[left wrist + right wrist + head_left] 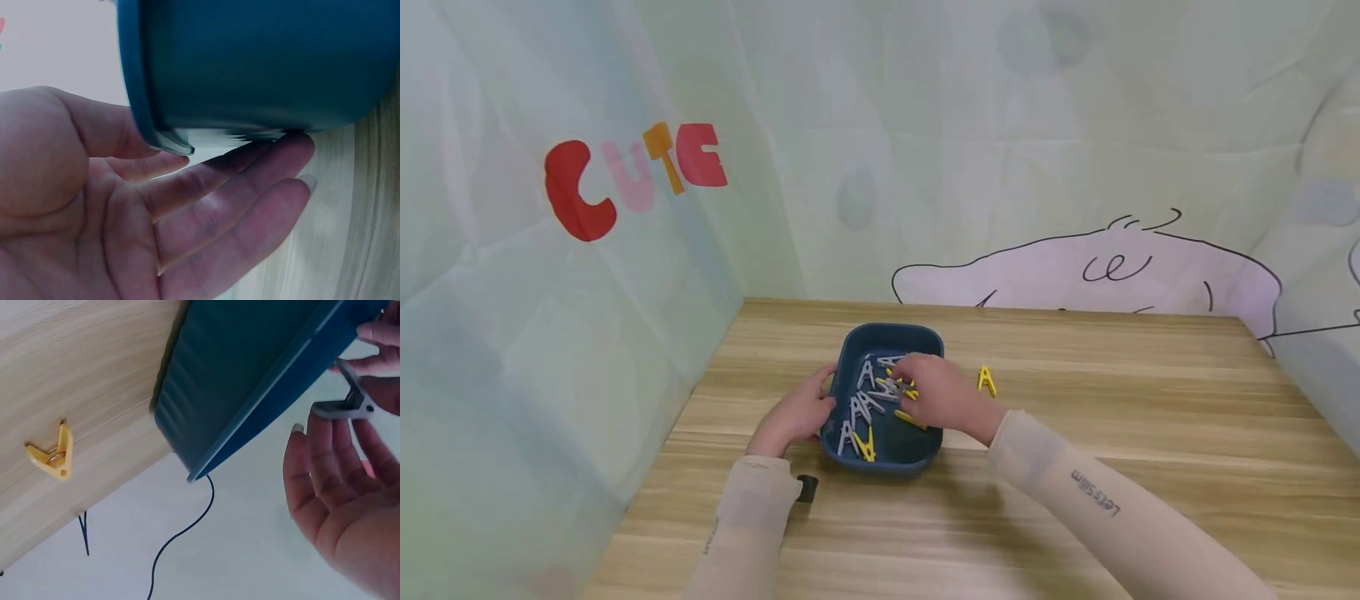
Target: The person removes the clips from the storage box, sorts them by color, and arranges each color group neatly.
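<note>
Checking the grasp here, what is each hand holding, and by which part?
The right hand pinches a grey clothespin by its handle end. The left hand holds nothing; its straight fingers touch the blue tub wall.

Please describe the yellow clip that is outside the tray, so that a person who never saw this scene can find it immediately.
On the wooden table stands a dark blue tray full of grey and yellow clips. Just right of the tray, beside the right hand, one yellow clip lies on the bare wood. It is the only clip outside the tray.
</note>
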